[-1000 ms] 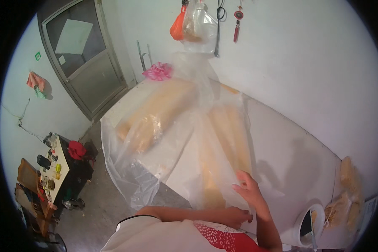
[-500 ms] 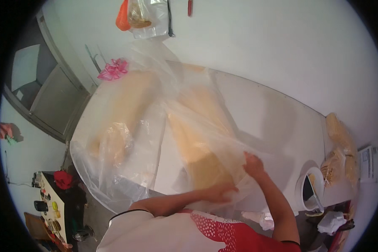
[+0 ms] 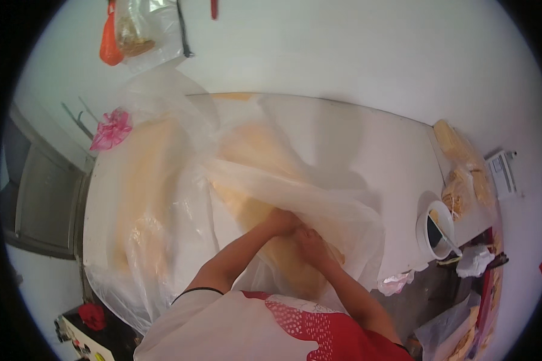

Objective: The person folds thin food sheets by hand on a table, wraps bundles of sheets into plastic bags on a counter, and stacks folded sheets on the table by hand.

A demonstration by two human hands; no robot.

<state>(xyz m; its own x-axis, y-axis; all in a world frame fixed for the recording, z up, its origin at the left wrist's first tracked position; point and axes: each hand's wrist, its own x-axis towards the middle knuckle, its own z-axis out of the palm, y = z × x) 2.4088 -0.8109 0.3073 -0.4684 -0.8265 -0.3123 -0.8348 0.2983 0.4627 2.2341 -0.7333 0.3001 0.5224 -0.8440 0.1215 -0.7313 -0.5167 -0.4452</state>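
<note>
While both hands meet over the middle of the yellow pile (image 3: 246, 203), clear plastic (image 3: 358, 213) lies in loose folds across it and spreads to its right. The pile rests on the white table (image 3: 397, 159), in front of the person, to the right of another wrapped pile (image 3: 146, 165). The plastic looks thin, light and limp, probably slippery and quick to crease, so a gathered fold or free edge should give the surest hold. The yellow pile seems heavier and rather soft; it would likely dent or tear if pinched, and would be better supported flat from beneath.

The left hand (image 3: 281, 221) reaches in with its fingers mostly hidden, so how far open it is cannot be told. Just beside it, the right hand (image 3: 311, 243) is narrow, fingers bent, at the plastic; whether it grips any is unclear.
</note>
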